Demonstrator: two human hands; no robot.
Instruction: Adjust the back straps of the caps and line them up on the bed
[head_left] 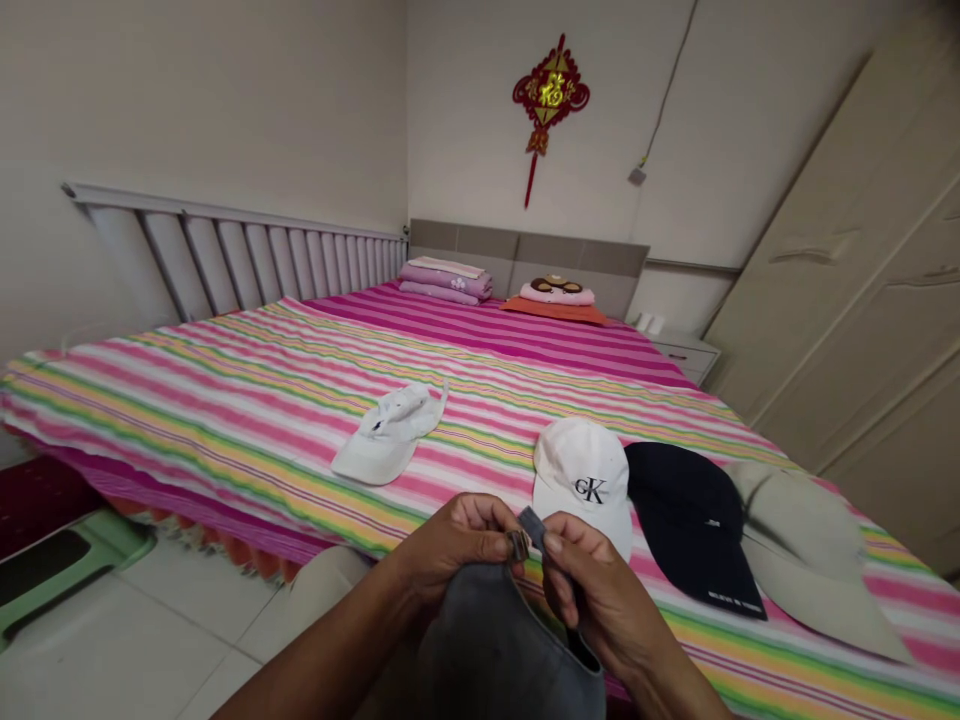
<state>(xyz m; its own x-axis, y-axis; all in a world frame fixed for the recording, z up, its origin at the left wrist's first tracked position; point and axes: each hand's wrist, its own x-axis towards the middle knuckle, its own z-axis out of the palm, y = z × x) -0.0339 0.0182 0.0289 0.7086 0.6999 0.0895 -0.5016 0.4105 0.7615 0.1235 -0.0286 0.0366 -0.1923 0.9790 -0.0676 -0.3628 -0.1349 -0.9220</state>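
A dark grey baseball cap [510,650] is held low in front of me, its back opening facing up and away. My left hand [461,545] pinches the cap's metal buckle [518,545] on one side of the opening. Between the thumb and fingers of my right hand [592,580] is the cap's grey strap [534,527], its end close to the buckle. Whether the strap end touches the buckle I cannot tell. Just beyond my hands lies a white cap [581,460] with dark "CK"-style letters.
Right of the white cap lie a navy cap [690,510] and a beige cap [810,540]. A crumpled white cap [390,435] rests further left on the striped bed [247,400]. Folded bedding [446,282] sits by the headboard [480,243]. A green stool [105,545] stands at lower left.
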